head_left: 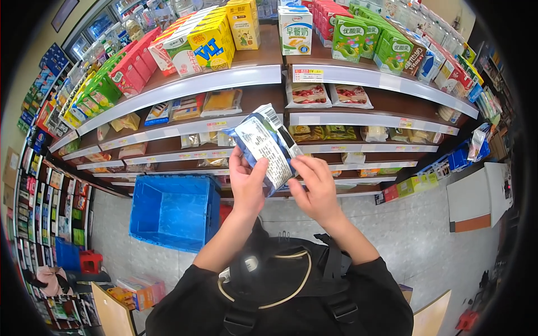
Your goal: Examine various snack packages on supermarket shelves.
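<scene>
Between my two hands is a flat, sealed food packet [264, 147], its printed back turned up, with a white text panel, a barcode at the top and blue and black edges. My left hand [247, 182] grips it from the lower left, thumb on the white panel. At the right edge, the bent fingers and thumb of my right hand [319, 187] hold the packet too. It is tilted, in front of the middle shelves. Similar flat packets [222, 102] lie on the shelf behind, along with red-and-white bags [309, 95].
Drink cartons [213, 47] stand in rows on the top shelf [224, 77]. On the floor to the left sits a blue plastic crate [210, 215]. A white panel-like box [476, 196] stands at right. Stocked shelving [53, 207] lines the far left.
</scene>
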Motion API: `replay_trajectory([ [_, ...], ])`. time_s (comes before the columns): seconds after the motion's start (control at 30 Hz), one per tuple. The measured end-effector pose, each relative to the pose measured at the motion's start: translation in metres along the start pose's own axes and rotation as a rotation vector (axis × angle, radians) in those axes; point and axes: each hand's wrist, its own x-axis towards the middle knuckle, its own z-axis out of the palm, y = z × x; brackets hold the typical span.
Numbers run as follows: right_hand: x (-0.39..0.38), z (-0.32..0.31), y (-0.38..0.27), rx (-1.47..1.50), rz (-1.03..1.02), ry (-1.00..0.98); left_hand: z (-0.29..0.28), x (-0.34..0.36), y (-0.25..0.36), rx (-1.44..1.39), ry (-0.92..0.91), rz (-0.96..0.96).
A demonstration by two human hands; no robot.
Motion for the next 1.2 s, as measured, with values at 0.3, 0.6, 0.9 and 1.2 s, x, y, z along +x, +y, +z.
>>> replay_trajectory([
  [0.3,-0.006,0.015,-0.002,0.075,0.036,-0.068,0.008,-0.017,0.004,0.105,-0.084,-0.002],
  [0.6,0.0,0.023,0.017,0.665,0.592,0.195,-0.02,-0.003,-0.003,0.783,-0.344,0.61],
  [0.9,0.01,0.04,0.029,1.239,0.788,0.35,-0.029,0.005,-0.01,0.547,-0.258,0.064],
  [1.2,0.082,0.043,0.074,0.123,0.325,-0.024,-0.037,0.088,0.01,0.97,-0.131,0.318],
])
